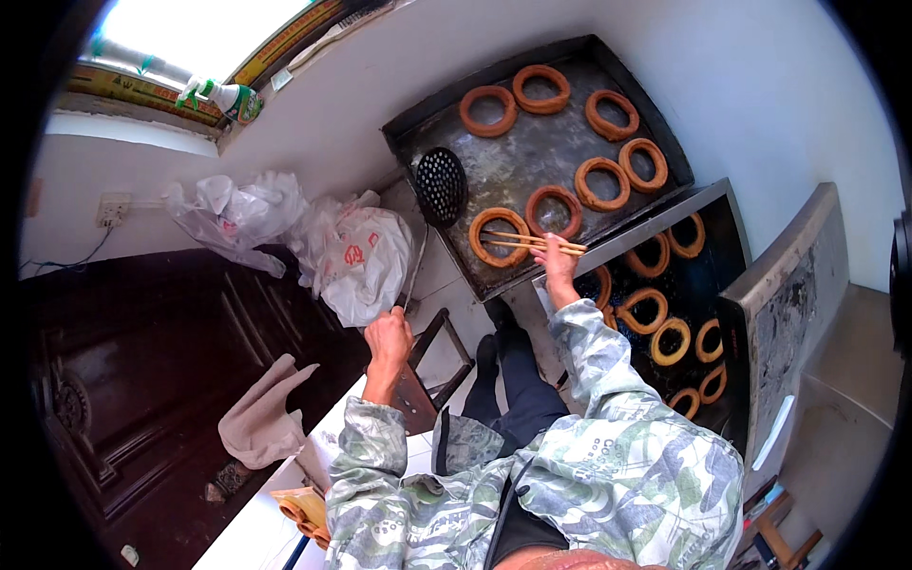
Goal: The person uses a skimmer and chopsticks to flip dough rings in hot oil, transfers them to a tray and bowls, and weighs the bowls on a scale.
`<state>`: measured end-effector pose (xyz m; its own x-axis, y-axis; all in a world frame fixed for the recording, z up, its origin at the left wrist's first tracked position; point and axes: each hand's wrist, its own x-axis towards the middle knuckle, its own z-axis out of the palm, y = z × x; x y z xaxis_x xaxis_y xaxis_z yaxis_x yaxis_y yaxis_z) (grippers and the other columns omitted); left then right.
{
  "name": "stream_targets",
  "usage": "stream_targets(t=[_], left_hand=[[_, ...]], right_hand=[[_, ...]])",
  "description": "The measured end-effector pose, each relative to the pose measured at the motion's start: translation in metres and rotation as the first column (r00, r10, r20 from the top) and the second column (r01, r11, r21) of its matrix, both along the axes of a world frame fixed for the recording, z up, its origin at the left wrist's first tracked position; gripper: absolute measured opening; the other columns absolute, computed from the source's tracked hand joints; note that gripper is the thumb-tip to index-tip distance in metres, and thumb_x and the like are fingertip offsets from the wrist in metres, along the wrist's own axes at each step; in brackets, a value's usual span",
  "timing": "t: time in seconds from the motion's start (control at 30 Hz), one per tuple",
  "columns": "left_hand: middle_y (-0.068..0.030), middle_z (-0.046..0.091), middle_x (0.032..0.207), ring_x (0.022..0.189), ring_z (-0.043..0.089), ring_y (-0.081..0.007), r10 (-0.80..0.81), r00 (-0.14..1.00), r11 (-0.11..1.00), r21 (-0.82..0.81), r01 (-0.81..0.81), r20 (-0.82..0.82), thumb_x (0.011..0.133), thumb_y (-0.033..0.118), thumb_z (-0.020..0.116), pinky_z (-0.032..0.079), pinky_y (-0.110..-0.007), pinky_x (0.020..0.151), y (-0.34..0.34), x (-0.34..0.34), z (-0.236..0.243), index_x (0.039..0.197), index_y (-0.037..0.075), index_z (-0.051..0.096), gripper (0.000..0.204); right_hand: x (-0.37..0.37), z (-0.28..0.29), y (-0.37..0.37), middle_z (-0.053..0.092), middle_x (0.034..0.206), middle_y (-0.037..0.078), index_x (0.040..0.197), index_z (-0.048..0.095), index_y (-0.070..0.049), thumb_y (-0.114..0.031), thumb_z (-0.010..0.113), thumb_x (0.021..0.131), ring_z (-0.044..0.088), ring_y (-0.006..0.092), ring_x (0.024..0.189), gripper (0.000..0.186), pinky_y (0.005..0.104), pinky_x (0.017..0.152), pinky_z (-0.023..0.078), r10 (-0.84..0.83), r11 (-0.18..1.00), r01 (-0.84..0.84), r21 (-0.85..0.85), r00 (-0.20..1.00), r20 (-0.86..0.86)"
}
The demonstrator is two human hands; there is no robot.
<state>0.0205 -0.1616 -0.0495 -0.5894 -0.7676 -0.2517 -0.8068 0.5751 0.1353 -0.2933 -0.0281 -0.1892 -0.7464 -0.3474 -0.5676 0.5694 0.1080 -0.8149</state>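
Note:
My right hand (556, 261) holds long wooden chopsticks (570, 249) at a fried dough ring (516, 218) on the lower left of a dark metal tray (437, 133); several more browned rings lie on that tray. My left hand (388, 337) grips the handle of a black perforated skimmer (439, 186), whose head is over the tray's left side. Below the tray, to the right, a fryer (655, 368) of dark oil holds several dough rings (670, 340), some paler.
White plastic bags (356, 261) sit left of the tray by a dark door panel (152, 351) with a cloth (261, 418). A wooden stool (423, 389) stands under my left arm. An upright metal panel (779, 294) borders the fryer. A spray bottle (237, 102) is on the windowsill.

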Motion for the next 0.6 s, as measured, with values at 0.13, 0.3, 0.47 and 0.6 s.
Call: stream_targets(t=[0.13,0.3,0.47,0.6], left_hand=[[-0.0205,0.062,0.076,0.066,0.064,-0.0394,-0.025,1.000,1.000,0.008,0.024,0.014,0.076,0.012,0.063,0.050,-0.050,0.059,-0.010,-0.001,-0.005,0.082,0.003,0.061,0.012],[-0.0218,0.062,0.075,0.065,0.064,-0.0397,-0.079,0.997,0.997,-0.002,0.079,0.025,0.075,0.011,0.062,0.051,-0.049,0.059,-0.029,-0.002,-0.004,0.081,0.002,0.062,0.010],[-0.0225,0.062,0.071,0.066,0.064,-0.0403,-0.077,0.997,0.997,0.017,0.077,0.005,0.074,0.009,0.061,0.051,-0.050,0.061,-0.047,0.004,-0.006,0.078,0.002,0.063,0.008],[-0.0225,0.062,0.069,0.068,0.064,-0.0408,-0.053,0.998,0.996,0.069,0.055,-0.036,0.073,0.010,0.061,0.050,-0.050,0.062,-0.053,0.006,-0.008,0.077,0.002,0.063,0.009]], right_hand=[[-0.023,-0.012,-0.004,0.067,0.099,0.013,0.108,0.059,-0.005,-0.031,0.052,0.097,0.071,0.0242,0.079,0.029,0.0276,0.058,0.054,-0.076,0.997,0.076,0.008,0.974,0.214],[-0.049,-0.030,-0.021,0.066,0.103,0.015,0.107,0.057,-0.006,-0.030,0.047,0.099,0.070,0.0290,0.085,0.027,0.0337,0.061,0.055,-0.163,0.976,0.207,-0.062,0.893,0.420],[-0.048,-0.025,-0.039,0.067,0.098,0.013,0.107,0.058,-0.008,-0.033,0.050,0.098,0.071,0.0258,0.078,0.028,0.0311,0.058,0.054,-0.072,0.992,0.096,-0.085,0.965,0.253],[-0.040,-0.027,-0.044,0.068,0.097,0.013,0.108,0.059,-0.008,-0.035,0.051,0.097,0.071,0.0256,0.080,0.030,0.0307,0.060,0.053,-0.038,0.994,0.063,-0.095,0.969,0.244]])
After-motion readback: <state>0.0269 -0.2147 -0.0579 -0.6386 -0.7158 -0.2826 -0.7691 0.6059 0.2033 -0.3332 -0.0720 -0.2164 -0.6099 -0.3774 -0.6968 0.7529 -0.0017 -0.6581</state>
